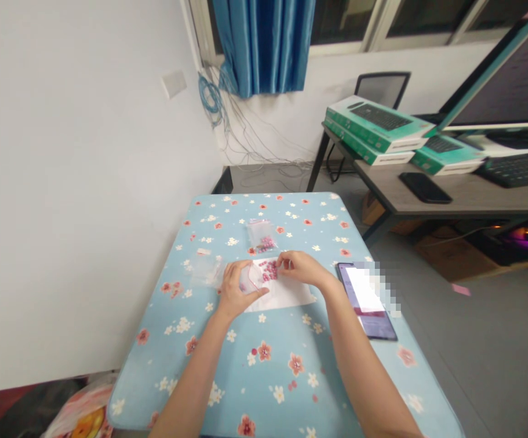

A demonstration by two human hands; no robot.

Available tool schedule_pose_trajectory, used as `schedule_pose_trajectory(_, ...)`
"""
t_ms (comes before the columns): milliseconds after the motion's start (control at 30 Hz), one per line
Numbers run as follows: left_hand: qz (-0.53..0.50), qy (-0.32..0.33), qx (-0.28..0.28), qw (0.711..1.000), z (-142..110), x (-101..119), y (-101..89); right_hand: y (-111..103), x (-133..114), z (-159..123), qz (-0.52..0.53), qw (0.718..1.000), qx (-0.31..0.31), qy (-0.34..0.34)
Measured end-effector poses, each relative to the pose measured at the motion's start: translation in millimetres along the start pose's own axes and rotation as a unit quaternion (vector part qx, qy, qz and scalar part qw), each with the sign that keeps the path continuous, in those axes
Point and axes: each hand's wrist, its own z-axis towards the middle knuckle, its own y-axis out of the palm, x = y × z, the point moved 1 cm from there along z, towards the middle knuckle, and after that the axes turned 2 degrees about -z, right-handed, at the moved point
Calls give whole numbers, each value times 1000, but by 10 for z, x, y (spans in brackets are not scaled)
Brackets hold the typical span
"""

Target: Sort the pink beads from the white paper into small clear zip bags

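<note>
My left hand [235,291] is closed on a small clear zip bag [248,279], holding it over a white sheet of paper [286,294]. A heap of small pink beads [269,269] lies on that sheet, and the fingers of my right hand [301,267] are pinched together at the beads' right edge. What the pinch holds is too small to see. A second clear bag with pink beads [261,236] lies further back on the floral table [264,365]. Several empty clear bags [205,271] lie to the left of my left hand.
A phone [368,300] with a lit screen lies on the table to the right of my right arm. A desk [451,198] at the right carries green keyboard boxes [378,129], a black phone [425,187], a keyboard and a monitor. White wall on the left.
</note>
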Motion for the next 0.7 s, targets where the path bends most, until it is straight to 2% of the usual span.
schedule_pose_trajectory(700,5,3,0,1000,6,12,-4,95,79,50,0,1000,-8,-13)
